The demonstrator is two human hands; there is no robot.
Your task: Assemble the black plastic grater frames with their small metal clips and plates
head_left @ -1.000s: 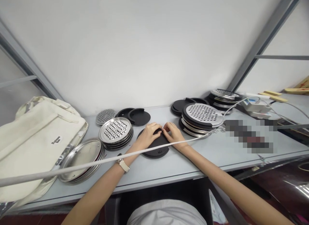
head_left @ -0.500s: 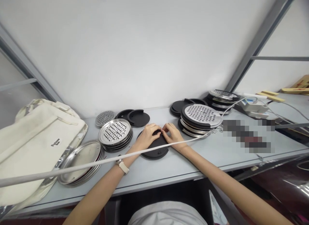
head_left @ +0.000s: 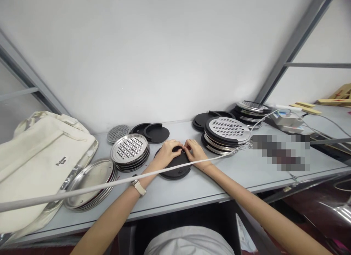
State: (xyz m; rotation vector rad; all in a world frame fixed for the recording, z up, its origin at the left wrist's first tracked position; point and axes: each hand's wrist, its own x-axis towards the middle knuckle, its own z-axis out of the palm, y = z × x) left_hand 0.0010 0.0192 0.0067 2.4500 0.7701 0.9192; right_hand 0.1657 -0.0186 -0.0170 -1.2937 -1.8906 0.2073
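Note:
A round black disc (head_left: 175, 171) lies flat on the table in front of me. My left hand (head_left: 168, 152) rests over its upper left part, with thumb and fingers pinched together. From the right, my right hand (head_left: 195, 152) reaches over the disc's edge, its fingertips closed against those of the left. Between the fingertips is a tiny piece that looks like a thin metal ring (head_left: 183, 150); the fingers partly hide it. Left of the disc stands a stack of round grater plates (head_left: 131, 149), and to the right is another stack with black rims (head_left: 227, 130).
A white cable (head_left: 153, 173) crosses in front of my hands. Steel round trays (head_left: 90, 182) and a cream cloth bag (head_left: 35, 167) lie at left. Black discs (head_left: 157, 133) sit along the wall. More graters (head_left: 251, 110) and a white box (head_left: 285, 118) stand at right.
Both hands stay at the same spot over the black disc, with only a slight shift of the fingertips. The whole view has shifted very slightly.

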